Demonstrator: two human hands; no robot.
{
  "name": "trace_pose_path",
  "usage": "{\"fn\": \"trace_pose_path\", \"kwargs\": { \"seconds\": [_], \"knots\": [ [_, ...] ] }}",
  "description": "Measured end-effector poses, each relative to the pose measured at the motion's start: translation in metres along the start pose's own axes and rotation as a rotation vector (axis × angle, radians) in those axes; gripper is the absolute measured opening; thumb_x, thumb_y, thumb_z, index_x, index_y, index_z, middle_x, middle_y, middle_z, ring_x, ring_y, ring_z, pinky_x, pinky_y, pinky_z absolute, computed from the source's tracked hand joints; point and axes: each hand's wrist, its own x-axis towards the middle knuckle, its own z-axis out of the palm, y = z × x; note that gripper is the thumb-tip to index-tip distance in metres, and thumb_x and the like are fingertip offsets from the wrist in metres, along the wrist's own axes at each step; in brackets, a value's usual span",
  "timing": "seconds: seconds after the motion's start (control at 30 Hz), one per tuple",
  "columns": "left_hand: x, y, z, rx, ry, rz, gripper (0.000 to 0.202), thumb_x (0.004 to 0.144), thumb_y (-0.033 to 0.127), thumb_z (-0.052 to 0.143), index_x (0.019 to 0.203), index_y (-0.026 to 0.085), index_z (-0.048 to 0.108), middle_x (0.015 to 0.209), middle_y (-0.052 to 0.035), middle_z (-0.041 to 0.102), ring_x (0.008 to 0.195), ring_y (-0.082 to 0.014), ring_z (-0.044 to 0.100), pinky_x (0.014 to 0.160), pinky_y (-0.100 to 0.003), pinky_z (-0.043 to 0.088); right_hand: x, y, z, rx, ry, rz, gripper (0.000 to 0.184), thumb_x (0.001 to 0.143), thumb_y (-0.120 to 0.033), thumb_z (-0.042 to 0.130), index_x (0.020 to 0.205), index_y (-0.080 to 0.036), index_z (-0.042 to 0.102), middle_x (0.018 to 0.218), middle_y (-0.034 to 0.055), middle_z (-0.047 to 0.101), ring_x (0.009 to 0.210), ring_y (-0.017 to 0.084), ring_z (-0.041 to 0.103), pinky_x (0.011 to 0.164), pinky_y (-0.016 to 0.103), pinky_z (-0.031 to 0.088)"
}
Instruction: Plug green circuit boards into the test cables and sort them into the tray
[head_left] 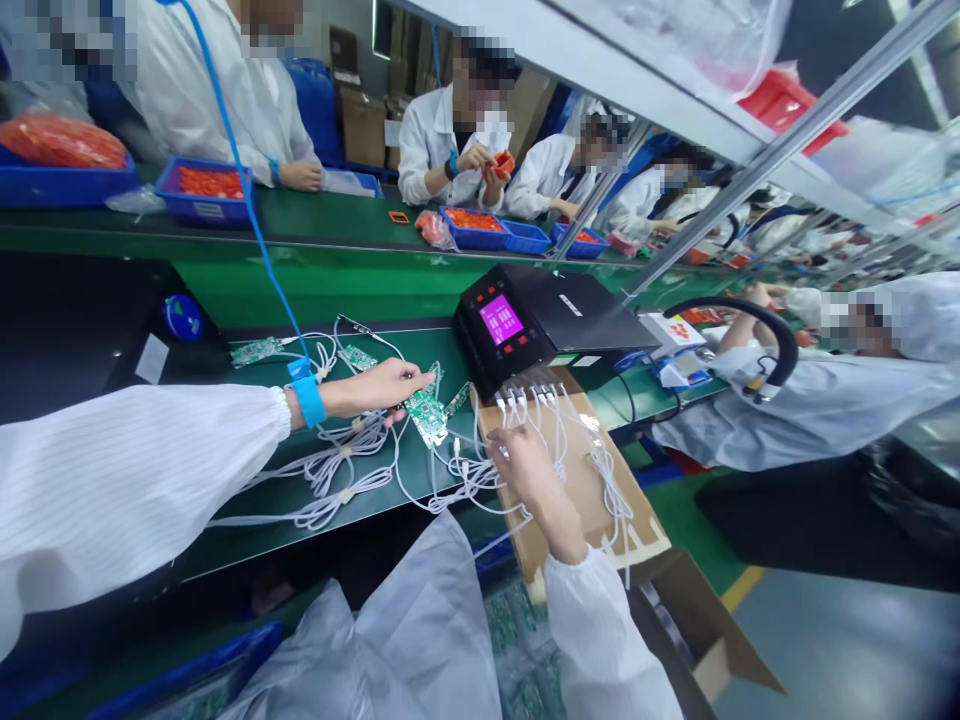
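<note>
A green circuit board (pixel 427 418) is pinched in my left hand (pixel 375 388), whose wrist wears a blue strap. My right hand (pixel 523 462) is closed at the edge of the cardboard sheet, on what looks like the end of a white cable; its fingers partly hide it. White cables (pixel 341 492) lie in tied bundles on the green bench. More boards (pixel 358 358) rest behind my left hand, some joined to cables. Beyond my right hand stands a black tester (pixel 491 335) with a lit pink screen; several white plugs (pixel 529 397) sit along its front.
A cardboard sheet (pixel 592 480) lies under the tester's cables. A black box (pixel 90 320) stands at left. A blue cord (pixel 240 170) hangs down to my wrist strap. Across the bench, co-workers (pixel 457 140) sit behind blue trays (pixel 476 235) of orange parts. An open carton (pixel 697 630) is at lower right.
</note>
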Motion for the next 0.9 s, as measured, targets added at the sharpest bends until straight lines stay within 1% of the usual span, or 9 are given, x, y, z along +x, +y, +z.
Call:
{"fn": "trace_pose_path", "kwargs": {
  "seconds": [0.1,0.23,0.37,0.47,0.53,0.6,0.7,0.8,0.9],
  "knots": [
    [-0.002,0.002,0.000,0.014,-0.013,-0.010,0.044,0.095,0.056,0.062,0.078,0.025,0.038,0.048,0.0036,0.048,0.043,-0.0158,0.053,0.045,-0.025,0.037,-0.003,0.005,-0.005,0.045,0.101,0.027,0.023,0.096,-0.015,0.049,0.095,-0.019,0.071,0.092,0.0122,0.075,0.096,0.028,0.067,0.086,0.039,0.052],
    [-0.005,0.007,0.000,0.034,-0.005,-0.032,0.040,0.101,0.055,0.052,0.079,0.024,0.039,0.049,0.0018,0.052,0.043,-0.0146,0.051,0.046,-0.025,0.036,-0.010,0.011,-0.009,0.164,0.213,0.111,0.026,0.089,-0.015,0.046,0.104,-0.017,0.067,0.097,0.0128,0.073,0.091,0.027,0.068,0.083,0.041,0.052],
    [-0.007,0.010,0.001,0.002,-0.001,-0.058,0.041,0.098,0.056,0.058,0.079,0.024,0.039,0.049,0.0026,0.051,0.043,-0.0138,0.049,0.047,-0.025,0.037,-0.016,0.016,-0.007,0.298,0.255,0.154,0.023,0.090,-0.022,0.046,0.105,-0.017,0.063,0.095,0.0120,0.072,0.087,0.027,0.069,0.081,0.042,0.053],
    [-0.007,0.009,0.001,-0.022,-0.003,-0.062,0.044,0.096,0.060,0.059,0.079,0.024,0.040,0.049,0.0027,0.051,0.044,-0.0139,0.049,0.048,-0.026,0.037,-0.021,0.020,-0.007,0.398,0.295,0.169,0.022,0.093,-0.029,0.048,0.107,-0.019,0.061,0.098,0.0112,0.072,0.087,0.025,0.069,0.080,0.041,0.054],
    [-0.005,0.007,0.001,-0.025,-0.015,-0.059,0.047,0.093,0.064,0.061,0.078,0.024,0.041,0.051,0.0018,0.053,0.045,-0.0143,0.051,0.049,-0.026,0.038,-0.022,0.020,-0.008,0.450,0.319,0.190,0.020,0.096,-0.033,0.049,0.107,-0.020,0.059,0.097,0.0104,0.071,0.084,0.024,0.069,0.077,0.039,0.054],
    [-0.004,0.005,0.002,-0.025,-0.036,-0.055,0.051,0.089,0.068,0.065,0.078,0.024,0.042,0.054,0.0008,0.057,0.047,-0.0146,0.054,0.050,-0.027,0.040,-0.021,0.017,-0.009,0.463,0.338,0.174,0.020,0.099,-0.036,0.049,0.107,-0.020,0.058,0.095,0.0093,0.070,0.083,0.023,0.067,0.075,0.038,0.054],
    [-0.002,0.001,0.002,-0.010,-0.049,-0.058,0.054,0.082,0.071,0.071,0.079,0.023,0.046,0.056,0.0001,0.059,0.046,-0.0147,0.056,0.048,-0.027,0.039,-0.017,0.000,-0.003,0.364,0.322,0.055,0.018,0.101,-0.036,0.052,0.106,-0.021,0.060,0.097,0.0090,0.068,0.090,0.024,0.065,0.082,0.039,0.052],
    [-0.001,-0.001,0.002,0.020,-0.013,-0.082,0.053,0.080,0.068,0.075,0.084,0.022,0.051,0.057,-0.0002,0.061,0.047,-0.0154,0.058,0.046,-0.026,0.036,-0.008,-0.026,0.010,0.136,0.198,-0.062,0.016,0.100,-0.036,0.059,0.095,-0.022,0.066,0.095,0.0097,0.067,0.096,0.027,0.063,0.088,0.042,0.050],
    [-0.001,-0.003,0.001,0.009,0.054,-0.117,0.048,0.083,0.061,0.077,0.087,0.021,0.050,0.060,-0.0008,0.062,0.052,-0.0169,0.063,0.046,-0.025,0.039,0.003,-0.048,0.023,-0.072,0.079,-0.071,0.018,0.094,-0.039,0.071,0.089,-0.022,0.068,0.101,0.0134,0.068,0.102,0.033,0.060,0.090,0.046,0.048]
  ]
}}
